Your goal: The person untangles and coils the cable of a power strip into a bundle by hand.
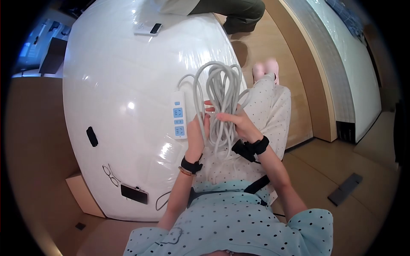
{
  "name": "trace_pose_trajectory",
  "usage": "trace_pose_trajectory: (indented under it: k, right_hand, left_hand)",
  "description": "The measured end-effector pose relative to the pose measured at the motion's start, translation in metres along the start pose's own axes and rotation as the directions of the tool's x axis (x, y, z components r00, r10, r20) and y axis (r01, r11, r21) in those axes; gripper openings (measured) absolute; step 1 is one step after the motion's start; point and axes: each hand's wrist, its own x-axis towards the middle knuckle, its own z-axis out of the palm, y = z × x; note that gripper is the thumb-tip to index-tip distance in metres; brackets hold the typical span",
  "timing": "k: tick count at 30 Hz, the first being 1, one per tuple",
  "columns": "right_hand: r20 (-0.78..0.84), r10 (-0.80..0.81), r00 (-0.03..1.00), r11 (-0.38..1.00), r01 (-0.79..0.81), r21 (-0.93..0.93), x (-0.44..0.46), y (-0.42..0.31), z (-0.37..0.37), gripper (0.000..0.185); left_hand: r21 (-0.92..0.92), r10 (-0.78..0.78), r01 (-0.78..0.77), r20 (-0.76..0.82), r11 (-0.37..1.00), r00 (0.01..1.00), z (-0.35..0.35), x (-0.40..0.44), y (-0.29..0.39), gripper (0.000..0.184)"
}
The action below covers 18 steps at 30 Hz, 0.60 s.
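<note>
A thick bundle of looped grey power cord (223, 91) is held up in front of my lap. My right hand (241, 123) is closed round the lower part of the bundle, its thumb across the front. On the other side my left hand (199, 130) is closed at the cord's edge, with one loop passing over it; its fingers are partly hidden. Beside my left hand, a white power strip (180, 115) with blue socket faces lies on the plastic-covered mattress (128, 141). A piece of the cord runs from the strip's far end.
Eyeglasses (110, 175), a phone (134, 194) and a small black object (92, 136) lie on the mattress to the left. Farther back is a white device with a dark display (148, 29). Another person's leg (239, 15) shows at the top. A grey bar (345, 189) lies on the floor.
</note>
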Motion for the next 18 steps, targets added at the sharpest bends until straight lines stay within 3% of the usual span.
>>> trace_pose_trajectory:
  k: [1,3,4,6,10,13,14,17,18]
  right_hand:
    - [-0.028,-0.010,1.000,1.000,0.009,-0.020,0.001,0.005,-0.003,0.055]
    - [-0.093,-0.033,0.995,0.998,0.028,-0.056,0.003,0.014,-0.010,0.054]
    - [-0.069,0.035,0.997,0.997,-0.031,0.068,0.002,0.013,-0.012,0.054]
    - [0.006,0.158,0.987,0.939,-0.152,0.309,0.001,0.009,-0.013,0.053]
    - [-0.023,0.168,0.986,0.933,-0.151,0.327,0.005,0.009,-0.013,0.045]
    - [-0.057,0.174,0.983,0.958,-0.156,0.239,0.007,0.014,-0.019,0.042]
    - [-0.045,0.166,0.985,0.966,-0.153,0.208,0.008,0.019,-0.023,0.043]
    - [-0.077,0.143,0.987,0.978,-0.129,0.164,0.008,0.020,-0.017,0.038]
    - [-0.102,0.133,0.986,0.981,-0.116,0.158,0.007,0.018,-0.013,0.036]
  left_hand:
    - [0.096,0.021,-0.021,-0.004,0.995,1.000,0.002,0.000,-0.001,0.019]
    - [0.120,0.046,-0.049,0.022,0.992,0.999,0.000,-0.001,-0.001,0.020]
    - [0.133,0.059,-0.063,0.037,0.989,0.998,-0.002,-0.001,0.000,0.021]
    - [-0.076,-0.044,0.063,0.224,0.995,0.974,-0.013,0.003,0.004,0.032]
    - [-0.331,-0.259,0.420,0.434,0.845,0.863,-0.032,0.020,-0.024,0.058]
    - [-0.533,-0.173,0.246,0.185,0.810,0.967,-0.058,0.015,0.008,0.075]
    - [-0.607,-0.096,0.244,0.267,0.756,0.959,-0.068,0.014,0.014,0.072]
    - [-0.399,-0.130,0.226,0.252,0.889,0.959,-0.047,0.014,0.024,0.069]
    - [-0.316,-0.155,0.270,0.347,0.910,0.925,-0.044,0.014,0.032,0.068]
